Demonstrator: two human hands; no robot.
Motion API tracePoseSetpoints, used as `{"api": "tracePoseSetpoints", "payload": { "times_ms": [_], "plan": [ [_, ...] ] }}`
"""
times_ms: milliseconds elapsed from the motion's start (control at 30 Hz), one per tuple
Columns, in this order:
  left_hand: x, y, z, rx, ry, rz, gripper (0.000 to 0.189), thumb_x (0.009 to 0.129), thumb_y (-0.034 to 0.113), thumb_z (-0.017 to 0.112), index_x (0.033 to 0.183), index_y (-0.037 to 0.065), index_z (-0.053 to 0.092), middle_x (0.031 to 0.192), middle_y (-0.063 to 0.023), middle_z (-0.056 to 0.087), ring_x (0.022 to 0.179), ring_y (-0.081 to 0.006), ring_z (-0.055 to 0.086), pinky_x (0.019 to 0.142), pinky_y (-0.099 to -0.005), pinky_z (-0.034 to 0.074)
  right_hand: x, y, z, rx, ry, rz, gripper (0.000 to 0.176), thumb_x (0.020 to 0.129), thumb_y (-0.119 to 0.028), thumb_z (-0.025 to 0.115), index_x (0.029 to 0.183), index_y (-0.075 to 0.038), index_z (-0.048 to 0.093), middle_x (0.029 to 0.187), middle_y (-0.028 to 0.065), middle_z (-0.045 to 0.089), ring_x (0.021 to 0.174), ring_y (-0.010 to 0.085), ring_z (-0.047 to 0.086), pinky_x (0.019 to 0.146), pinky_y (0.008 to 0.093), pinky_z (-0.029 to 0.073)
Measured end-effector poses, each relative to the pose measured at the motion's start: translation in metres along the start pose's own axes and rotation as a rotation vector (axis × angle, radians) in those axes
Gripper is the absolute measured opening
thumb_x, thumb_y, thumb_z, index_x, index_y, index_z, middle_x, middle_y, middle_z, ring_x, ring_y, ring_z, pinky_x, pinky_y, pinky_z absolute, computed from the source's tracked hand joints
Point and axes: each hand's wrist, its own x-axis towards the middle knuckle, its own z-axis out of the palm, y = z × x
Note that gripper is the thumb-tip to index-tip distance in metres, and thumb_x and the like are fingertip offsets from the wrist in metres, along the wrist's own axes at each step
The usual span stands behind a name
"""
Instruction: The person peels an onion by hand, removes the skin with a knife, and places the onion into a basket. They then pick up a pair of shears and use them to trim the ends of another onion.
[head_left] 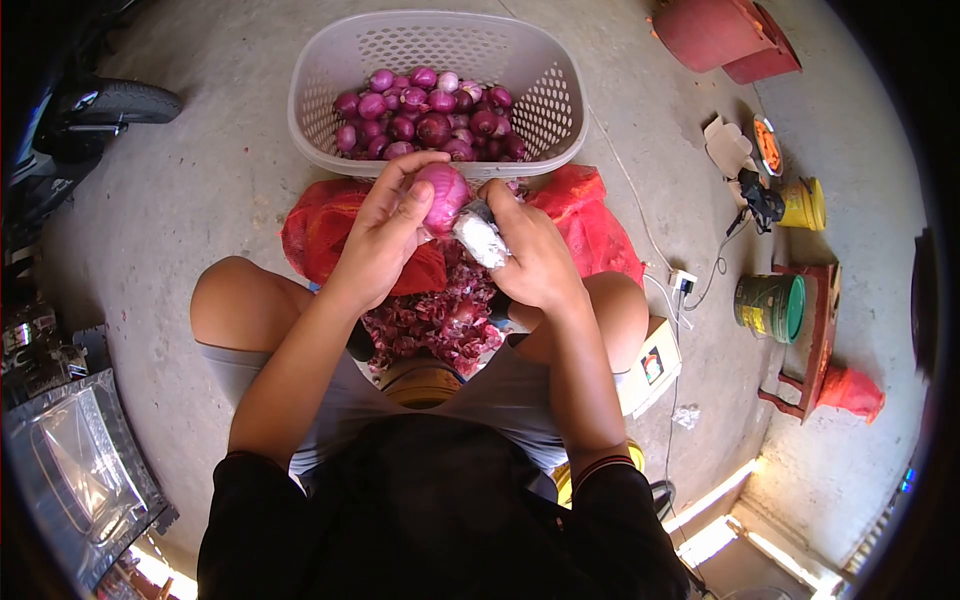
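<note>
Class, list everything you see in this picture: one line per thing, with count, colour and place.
white perforated plastic basket: one, white, floor beyond the knees
small red onions: many, purple-red, inside the basket
loose onion skins: a heap, purple-red, between the knees
crumpled red plastic bag: at least one, red, under the skins
round green tin: one, green, far right
round yellow tin: one, yellow, beyond the green tin
half-peeled pink onion: one, pink, in the left hand
silvery-grey wrapped tool: one, silvery-grey, in the right hand
left hand: one, grips the onion
right hand: one, grips the tool
</note>
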Motion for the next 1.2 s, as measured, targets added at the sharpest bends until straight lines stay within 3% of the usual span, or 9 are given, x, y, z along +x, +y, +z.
{"api": "tracePoseSetpoints", "payload": {
  "times_ms": [367, 667, 767, 867, 1200],
  "plan": [
    [0.0024, -0.003, -0.0034, 0.056, 0.058, 0.043, 0.037, 0.099, 0.031, 0.04, 0.127, 0.007, 0.04, 0.117, -0.007, 0.053, 0.109, -0.0161, 0.053, 0.093, -0.0364, 0.044, 0.0006, -0.0017, 0.0018, -0.117, 0.032, -0.145, 0.033, 0.067, -0.016, 0.064, 0.094, -0.002, 0.051, 0.08, 0.0181, 0.06, 0.075, 0.0381, 0.061, 0.063, 0.0469, 0.047],
    [0.0016, 0.0004, -0.0051, 0.11, 0.058, 0.019, 0.037, 0.099, 0.032, 0.042, 0.127, 0.007, 0.04, 0.117, -0.006, 0.053, 0.108, -0.0159, 0.054, 0.094, -0.0382, 0.045, 0.0027, 0.0011, -0.0035, -0.007, 0.11, -0.002, 0.036, 0.066, -0.017, 0.065, 0.095, -0.002, 0.048, 0.076, 0.0225, 0.059, 0.073, 0.0441, 0.058, 0.061, 0.0482, 0.045],
    [0.0008, 0.0012, -0.0039, 0.157, 0.09, -0.009, 0.038, 0.098, 0.031, 0.044, 0.127, 0.006, 0.04, 0.116, -0.0056, 0.053, 0.107, -0.0153, 0.054, 0.093, -0.0376, 0.045, 0.0035, 0.0029, -0.0008, -0.001, 0.085, 0.004, 0.037, 0.065, -0.017, 0.064, 0.094, -0.002, 0.048, 0.076, 0.0228, 0.058, 0.073, 0.0443, 0.058, 0.061, 0.0491, 0.044],
    [0.0012, -0.002, -0.0038, 0.13, 0.105, 0.006, 0.036, 0.094, 0.032, 0.054, 0.122, 0.011, 0.048, 0.109, 0.0002, 0.056, 0.095, -0.0076, 0.054, 0.077, -0.0244, 0.046, 0.0027, 0.0026, -0.0014, -0.022, 0.051, -0.029, 0.036, 0.066, -0.016, 0.064, 0.095, -0.002, 0.048, 0.076, 0.0219, 0.058, 0.073, 0.0435, 0.058, 0.062, 0.0495, 0.044],
    [0.0015, -0.002, -0.0045, 0.132, 0.119, 0.023, 0.036, 0.094, 0.032, 0.054, 0.122, 0.01, 0.047, 0.11, -0.0009, 0.056, 0.097, -0.0085, 0.055, 0.08, -0.0265, 0.047, 0.0046, 0.0, -0.0033, -0.076, -0.009, -0.143, 0.032, 0.068, -0.016, 0.063, 0.095, -0.004, 0.052, 0.085, 0.0169, 0.059, 0.078, 0.0394, 0.059, 0.064, 0.0472, 0.046]
  ]
}}
